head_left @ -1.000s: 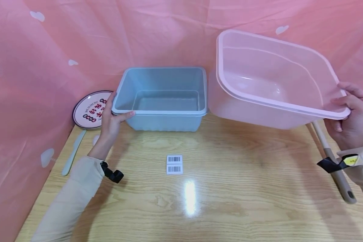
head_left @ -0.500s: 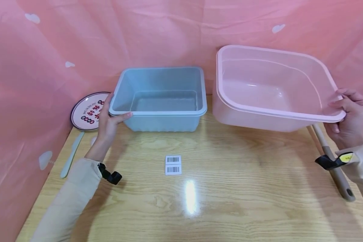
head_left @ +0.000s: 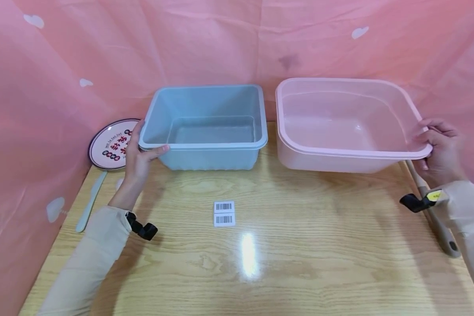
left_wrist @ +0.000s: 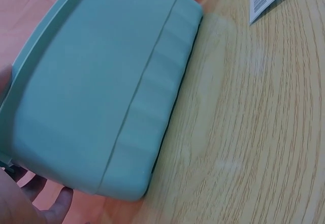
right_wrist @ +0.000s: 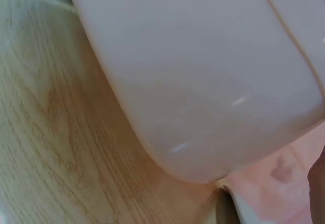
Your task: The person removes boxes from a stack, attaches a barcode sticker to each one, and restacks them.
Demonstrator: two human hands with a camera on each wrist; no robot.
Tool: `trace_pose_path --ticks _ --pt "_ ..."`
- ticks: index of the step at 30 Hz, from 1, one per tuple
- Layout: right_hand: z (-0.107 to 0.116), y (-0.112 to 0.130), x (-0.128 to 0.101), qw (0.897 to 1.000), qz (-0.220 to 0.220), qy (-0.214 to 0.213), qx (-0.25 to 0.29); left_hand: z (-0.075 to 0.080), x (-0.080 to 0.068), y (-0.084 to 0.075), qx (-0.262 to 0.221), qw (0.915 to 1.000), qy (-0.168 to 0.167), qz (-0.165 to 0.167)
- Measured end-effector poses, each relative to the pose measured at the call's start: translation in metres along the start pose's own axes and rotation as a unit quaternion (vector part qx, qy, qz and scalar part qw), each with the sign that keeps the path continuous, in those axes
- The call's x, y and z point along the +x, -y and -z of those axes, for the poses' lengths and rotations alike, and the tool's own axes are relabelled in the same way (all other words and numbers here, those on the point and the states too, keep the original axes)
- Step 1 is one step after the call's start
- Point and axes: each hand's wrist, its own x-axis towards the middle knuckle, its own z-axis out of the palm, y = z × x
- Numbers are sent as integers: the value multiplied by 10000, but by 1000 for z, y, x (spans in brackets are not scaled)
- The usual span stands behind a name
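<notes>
A blue-grey plastic basin [head_left: 205, 158] stands on the table at the back middle. My left hand [head_left: 137, 162] grips its left front corner, thumb over the rim and fingers along the side. In the left wrist view the basin's wall [left_wrist: 96, 82] fills the left half, with curled fingers [left_wrist: 61, 203] below it. To the right is a larger pink basin [head_left: 339, 160], nearly level. My right hand [head_left: 438, 151] holds its right rim. The right wrist view shows the pink basin's underside [right_wrist: 193, 82] low over the wood; whether it touches cannot be told.
A patterned plate [head_left: 110, 147] leans at the back left, partly behind my left hand. A pale green knife [head_left: 91, 202] lies before it. A barcode card [head_left: 224, 213] lies mid-table. Below my right hand lies a long-handled tool [head_left: 442, 232], its head hidden. Pink cloth [head_left: 213, 39] hangs behind.
The pink basin has come down from a raised, tilted position to nearly level, and my right hand has moved slightly left with it. My left hand keeps its grip on the blue-grey basin.
</notes>
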Motion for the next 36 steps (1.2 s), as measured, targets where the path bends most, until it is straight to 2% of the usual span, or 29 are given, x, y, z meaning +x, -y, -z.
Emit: trace_pose_path --ticks 8,16,21,29,36 --pt "5 -10 5 9987 -284 -194 -371 -1 1 1 35 9999 -55 95" --pt "12 -18 4 9988 -442 -109 -202 0 -1 1 -15 9999 25 109" --pt "15 -20 2 9977 -596 -110 -299 0 -2 1 -61 9999 63 106" --pt "11 -21 3 9976 -533 -40 -438 1 -4 -2 -209 9998 -17 -75" --pt "12 -22 1 9955 -614 -215 -686 2 -5 -4 -154 9999 8 4"
